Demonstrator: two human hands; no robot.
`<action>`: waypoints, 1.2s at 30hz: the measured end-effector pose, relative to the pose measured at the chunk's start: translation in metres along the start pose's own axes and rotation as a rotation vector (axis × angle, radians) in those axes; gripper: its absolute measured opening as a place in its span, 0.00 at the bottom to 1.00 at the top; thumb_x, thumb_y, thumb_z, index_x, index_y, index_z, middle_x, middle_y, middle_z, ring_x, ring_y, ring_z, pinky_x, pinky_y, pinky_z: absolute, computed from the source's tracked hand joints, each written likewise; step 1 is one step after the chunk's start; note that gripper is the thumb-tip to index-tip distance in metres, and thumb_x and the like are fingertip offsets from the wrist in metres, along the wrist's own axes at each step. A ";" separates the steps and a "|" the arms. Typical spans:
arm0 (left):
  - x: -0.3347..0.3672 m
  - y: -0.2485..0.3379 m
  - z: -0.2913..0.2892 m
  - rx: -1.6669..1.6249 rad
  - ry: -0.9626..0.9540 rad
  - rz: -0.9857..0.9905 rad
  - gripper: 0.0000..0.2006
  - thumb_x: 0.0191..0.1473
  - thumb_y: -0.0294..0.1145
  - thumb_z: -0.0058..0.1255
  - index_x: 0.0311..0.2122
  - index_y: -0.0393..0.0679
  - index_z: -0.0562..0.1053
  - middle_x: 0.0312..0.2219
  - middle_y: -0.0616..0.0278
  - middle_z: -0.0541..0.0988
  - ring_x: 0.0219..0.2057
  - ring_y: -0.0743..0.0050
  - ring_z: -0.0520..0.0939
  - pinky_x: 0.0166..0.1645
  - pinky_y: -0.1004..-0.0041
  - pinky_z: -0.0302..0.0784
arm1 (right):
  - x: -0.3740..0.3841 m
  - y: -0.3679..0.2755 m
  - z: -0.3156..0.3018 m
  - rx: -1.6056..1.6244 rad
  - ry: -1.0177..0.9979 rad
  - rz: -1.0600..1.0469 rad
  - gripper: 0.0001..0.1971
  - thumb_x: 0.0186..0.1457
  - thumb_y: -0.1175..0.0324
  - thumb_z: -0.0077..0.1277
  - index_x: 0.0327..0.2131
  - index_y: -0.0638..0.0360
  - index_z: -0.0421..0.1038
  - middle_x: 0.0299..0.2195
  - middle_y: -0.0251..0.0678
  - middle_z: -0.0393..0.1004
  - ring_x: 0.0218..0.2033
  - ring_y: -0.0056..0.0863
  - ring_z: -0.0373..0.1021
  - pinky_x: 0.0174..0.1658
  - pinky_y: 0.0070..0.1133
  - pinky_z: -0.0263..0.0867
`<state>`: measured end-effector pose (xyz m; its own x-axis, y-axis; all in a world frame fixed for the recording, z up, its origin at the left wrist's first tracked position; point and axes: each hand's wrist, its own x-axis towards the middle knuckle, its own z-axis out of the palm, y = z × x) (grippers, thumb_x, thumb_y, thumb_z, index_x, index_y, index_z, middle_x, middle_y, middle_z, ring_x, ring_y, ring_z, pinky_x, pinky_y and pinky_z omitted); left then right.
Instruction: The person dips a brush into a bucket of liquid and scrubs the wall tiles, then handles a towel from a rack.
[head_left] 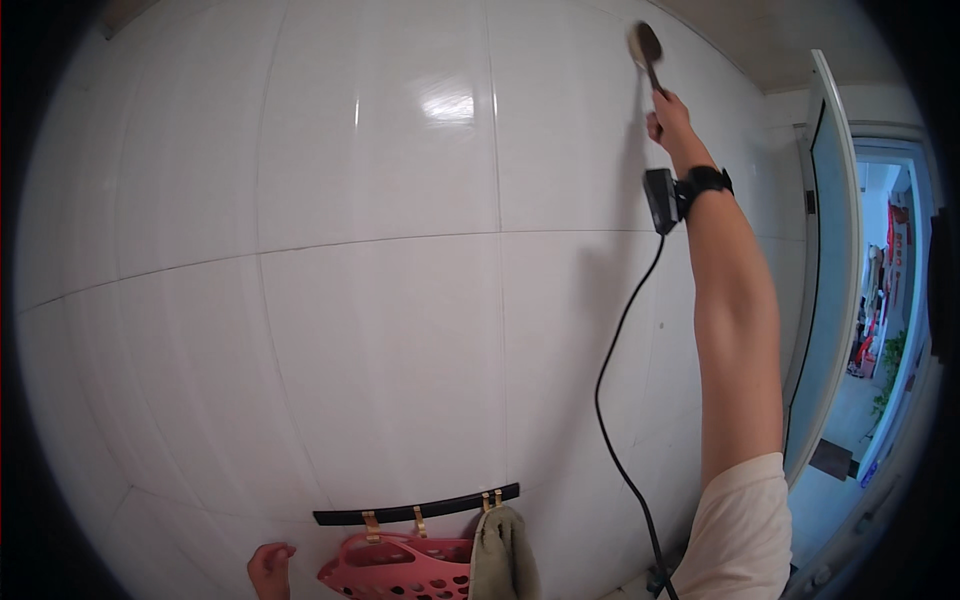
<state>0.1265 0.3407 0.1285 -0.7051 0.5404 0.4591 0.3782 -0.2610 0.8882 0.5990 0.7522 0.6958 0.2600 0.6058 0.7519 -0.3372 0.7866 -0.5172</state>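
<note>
head view: right hand [668,118] grip closed round brush [645,45]; left hand [270,570] cut off, grip unclear.

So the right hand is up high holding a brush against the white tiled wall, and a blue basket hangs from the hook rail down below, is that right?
Not quite: the basket is pink, not blue, as the head view shows. The rest holds: the right hand is raised high, gripping a brush against the white tiled wall, and the basket hangs from the hook rail below.
</note>
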 end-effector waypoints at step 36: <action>0.043 -0.002 -0.108 0.119 0.004 -0.090 0.08 0.50 0.27 0.47 0.35 0.35 0.72 0.29 0.58 0.77 0.32 0.74 0.77 0.40 0.78 0.71 | -0.148 -0.053 0.418 -0.571 -0.244 -0.851 0.16 0.48 0.65 0.37 0.41 0.56 0.65 0.34 0.47 0.71 0.38 0.46 0.67 0.42 0.36 0.62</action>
<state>0.0304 0.2777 0.1485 -0.7420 0.5539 0.3777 0.3812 -0.1149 0.9173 0.1998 0.5712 0.7831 0.0004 -0.1630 0.9866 0.3636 0.9191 0.1517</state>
